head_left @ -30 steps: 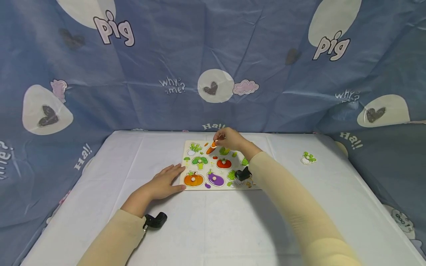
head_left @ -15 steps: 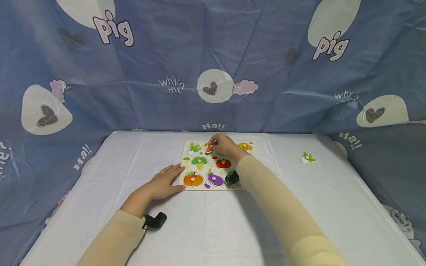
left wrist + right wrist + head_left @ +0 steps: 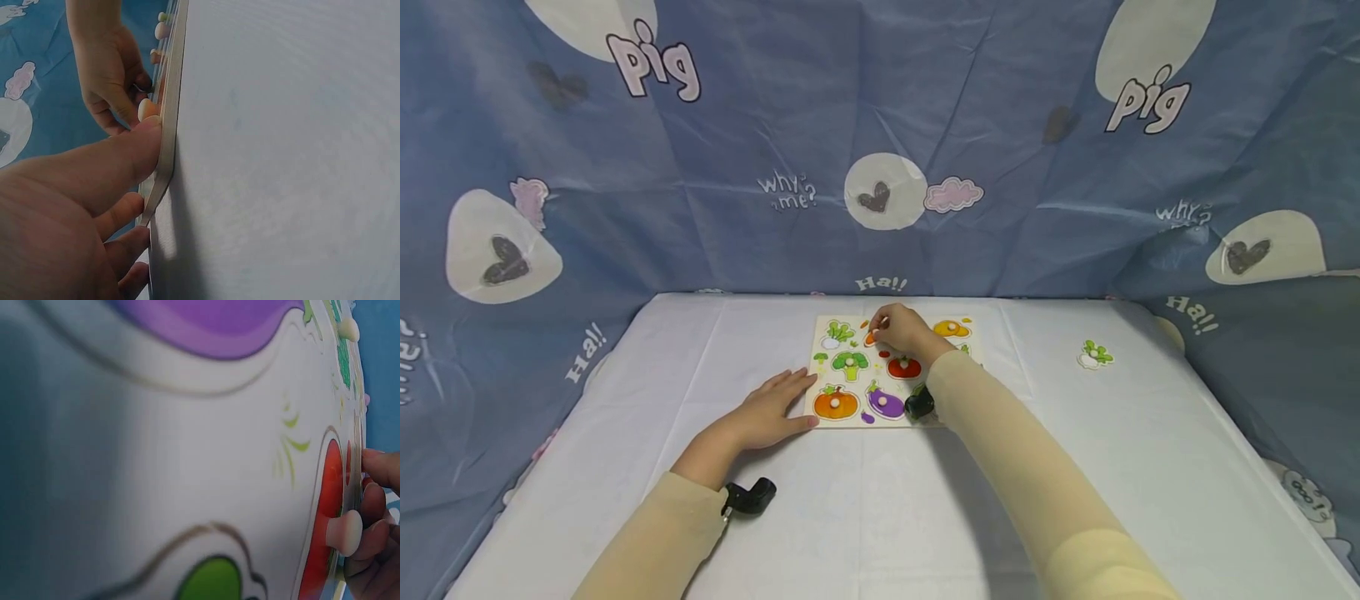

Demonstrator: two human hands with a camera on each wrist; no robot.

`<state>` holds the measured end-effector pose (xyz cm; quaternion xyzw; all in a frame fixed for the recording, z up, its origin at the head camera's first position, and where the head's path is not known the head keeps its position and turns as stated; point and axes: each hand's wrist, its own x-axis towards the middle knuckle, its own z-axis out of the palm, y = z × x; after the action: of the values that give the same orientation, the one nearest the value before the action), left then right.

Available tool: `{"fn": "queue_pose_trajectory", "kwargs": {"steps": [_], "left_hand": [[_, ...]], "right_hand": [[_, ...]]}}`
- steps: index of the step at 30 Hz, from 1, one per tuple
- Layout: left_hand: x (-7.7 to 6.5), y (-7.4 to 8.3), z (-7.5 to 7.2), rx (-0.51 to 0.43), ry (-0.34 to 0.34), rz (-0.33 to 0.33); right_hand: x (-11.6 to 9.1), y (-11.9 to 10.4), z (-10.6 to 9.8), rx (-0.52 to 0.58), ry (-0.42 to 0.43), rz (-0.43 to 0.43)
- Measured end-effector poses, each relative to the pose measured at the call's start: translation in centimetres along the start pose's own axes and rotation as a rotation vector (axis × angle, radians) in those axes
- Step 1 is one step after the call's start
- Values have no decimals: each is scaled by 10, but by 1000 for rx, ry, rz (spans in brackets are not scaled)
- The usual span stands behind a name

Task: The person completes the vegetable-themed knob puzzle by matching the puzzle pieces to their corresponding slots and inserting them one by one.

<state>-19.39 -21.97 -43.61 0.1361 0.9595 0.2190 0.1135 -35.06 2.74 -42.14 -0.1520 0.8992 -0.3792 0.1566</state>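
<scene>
A vegetable knob puzzle board (image 3: 880, 423) lies on the white table. My right hand (image 3: 904, 328) is over its back part, thumb and fingertips together at an orange carrot piece (image 3: 870, 339) that they partly cover; the hand seems to pinch it by its knob. Straight fingers of my left hand (image 3: 766, 412) rest along the board's left edge. The left wrist view shows that thumb (image 3: 140, 150) touching the board's edge. Around the carrot lie a broccoli piece (image 3: 850, 365), a tomato piece (image 3: 904, 367), a pumpkin piece (image 3: 836, 406) and an eggplant piece (image 3: 886, 405).
A loose white-and-green radish piece (image 3: 1094, 355) lies on the table to the right of the board. My right forearm covers the board's right side. A blue printed cloth (image 3: 820, 242) hangs behind the table (image 3: 850, 517).
My right hand has come left and down with the carrot piece, which now sits lower at the board's back. Over the last half second it barely moves. The left hand stays put.
</scene>
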Motion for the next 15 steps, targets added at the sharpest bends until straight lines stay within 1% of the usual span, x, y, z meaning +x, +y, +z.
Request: {"fn": "queue_pose_trajectory", "kwargs": {"steps": [7,15], "left_hand": [[0,3,-1,-1,-3,6],[0,2,-1,3,4,6]], "right_hand": [[0,-2,2,-58,20,-5],[5,0,5,-71,-9,21]]}}
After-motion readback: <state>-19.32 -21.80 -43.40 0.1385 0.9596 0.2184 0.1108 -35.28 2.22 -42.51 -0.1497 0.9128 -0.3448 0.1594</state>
